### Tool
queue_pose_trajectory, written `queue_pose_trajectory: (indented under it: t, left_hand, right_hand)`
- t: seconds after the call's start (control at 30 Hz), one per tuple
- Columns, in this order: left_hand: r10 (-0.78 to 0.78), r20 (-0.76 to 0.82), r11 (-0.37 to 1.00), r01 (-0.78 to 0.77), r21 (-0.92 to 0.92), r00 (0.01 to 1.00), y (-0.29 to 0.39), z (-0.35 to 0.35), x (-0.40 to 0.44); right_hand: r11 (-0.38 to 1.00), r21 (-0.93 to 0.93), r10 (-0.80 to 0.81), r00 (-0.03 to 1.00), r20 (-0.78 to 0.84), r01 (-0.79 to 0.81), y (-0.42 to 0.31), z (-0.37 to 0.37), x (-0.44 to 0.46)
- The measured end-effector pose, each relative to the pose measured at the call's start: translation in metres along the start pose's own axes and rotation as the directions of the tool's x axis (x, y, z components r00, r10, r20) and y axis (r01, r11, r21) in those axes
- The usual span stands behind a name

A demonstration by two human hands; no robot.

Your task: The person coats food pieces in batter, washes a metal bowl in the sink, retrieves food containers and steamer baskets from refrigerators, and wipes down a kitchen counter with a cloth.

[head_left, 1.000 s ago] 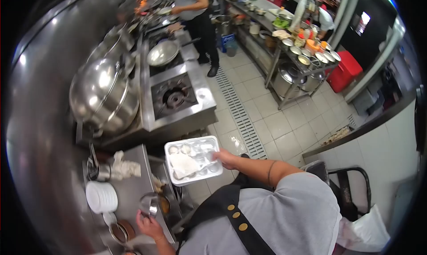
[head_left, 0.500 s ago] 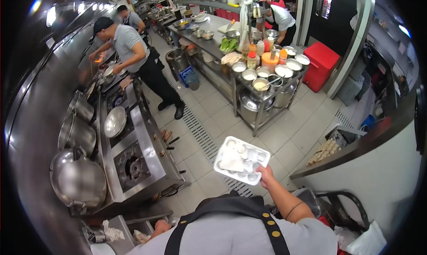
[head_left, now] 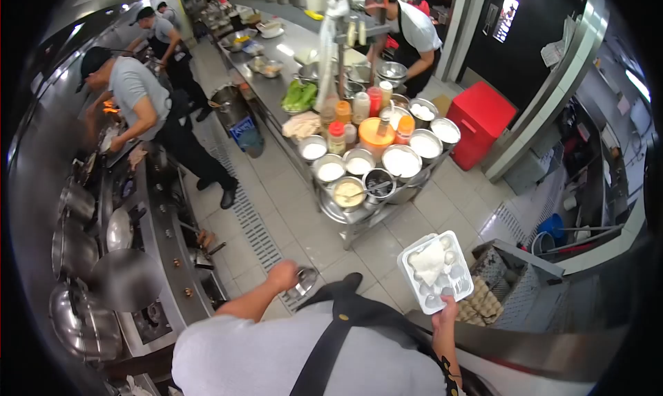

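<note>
My right hand (head_left: 446,312) grips the near edge of a white plastic tray (head_left: 406,266) with round wells. A crumpled white sheet or cloth (head_left: 429,261) lies over part of it, and the contents of the wells are hard to make out. Out to the left, my left hand (head_left: 282,274) is closed on the rim of a small metal bowl (head_left: 304,283), held above the floor drain. Ahead of both hands stands a metal table (head_left: 336,213) crowded with metal bowls of white powder or grains (head_left: 402,161), a bowl of yellowish paste (head_left: 348,193), and squeeze bottles (head_left: 361,106).
On the left runs a stove (head_left: 173,285) with a wok (head_left: 120,230) and large pots (head_left: 74,247). A co-worker (head_left: 138,95) cooks there over flame; another person (head_left: 418,40) works behind the table. A red cooler box (head_left: 481,123) and egg trays (head_left: 483,303) are at the right.
My view has turned and moved closer to the table. My left hand has come up from the lower-left counter with the metal bowl. The tray has shifted right in view.
</note>
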State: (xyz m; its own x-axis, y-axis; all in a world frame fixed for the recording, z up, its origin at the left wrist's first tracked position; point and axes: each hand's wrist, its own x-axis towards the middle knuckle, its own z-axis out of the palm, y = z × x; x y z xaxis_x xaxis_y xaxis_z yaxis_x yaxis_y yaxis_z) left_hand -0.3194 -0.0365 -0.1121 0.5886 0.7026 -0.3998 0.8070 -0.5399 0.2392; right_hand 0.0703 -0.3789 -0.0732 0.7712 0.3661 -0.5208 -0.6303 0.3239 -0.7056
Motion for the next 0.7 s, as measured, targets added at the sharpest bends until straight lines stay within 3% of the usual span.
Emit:
queue_pose_trajectory:
  t: [0.03, 0.1, 0.17, 0.3, 0.4, 0.5, 0.57, 0.63, 0.7]
  left_hand:
    - [0.143, 0.055, 0.990, -0.143, -0.007, 0.988, 0.046, -0.022, 0.043]
    - [0.495, -0.105, 0.859, -0.504, -0.093, 0.863, 0.138, -0.075, 0.099]
    - [0.650, -0.205, 0.721, -0.679, -0.140, 0.732, 0.224, -0.110, 0.156]
    - [0.671, -0.246, 0.662, -0.715, -0.225, 0.699, 0.359, -0.158, 0.266]
    - [0.481, -0.282, 0.733, -0.557, -0.389, 0.830, 0.422, -0.179, 0.345]
    - [0.246, -0.372, 0.706, -0.428, -0.564, 0.895, 0.456, -0.201, 0.419]
    - [0.110, -0.485, 0.709, -0.410, -0.573, 0.868, 0.472, -0.227, 0.457]
    - [-0.045, -0.583, 0.694, -0.394, -0.602, 0.812, 0.473, -0.250, 0.490]
    - [-0.212, -0.682, 0.619, -0.444, -0.648, 0.700, 0.461, -0.262, 0.533]
  right_hand:
    - [0.998, 0.045, -0.048, 0.998, -0.040, 0.050, -0.013, -0.003, 0.008]
    - [0.996, 0.036, -0.074, 0.991, -0.109, 0.078, -0.039, -0.003, 0.032]
    - [0.992, 0.094, -0.067, 0.980, -0.189, 0.086, -0.054, -0.019, 0.068]
    - [0.975, 0.110, -0.162, 0.953, -0.256, 0.195, -0.107, 0.001, 0.129]
    - [0.978, 0.136, -0.125, 0.963, -0.240, 0.161, -0.146, -0.031, 0.206]
    - [0.995, 0.006, -0.101, 0.972, -0.214, 0.104, -0.209, -0.047, 0.299]
    - [0.994, -0.077, -0.092, 0.984, -0.151, 0.081, -0.264, -0.023, 0.347]
    - [0.999, -0.040, -0.030, 0.998, -0.061, 0.028, -0.310, 0.006, 0.390]
    - [0.995, -0.076, -0.072, 0.995, -0.064, 0.067, -0.349, 0.038, 0.439]
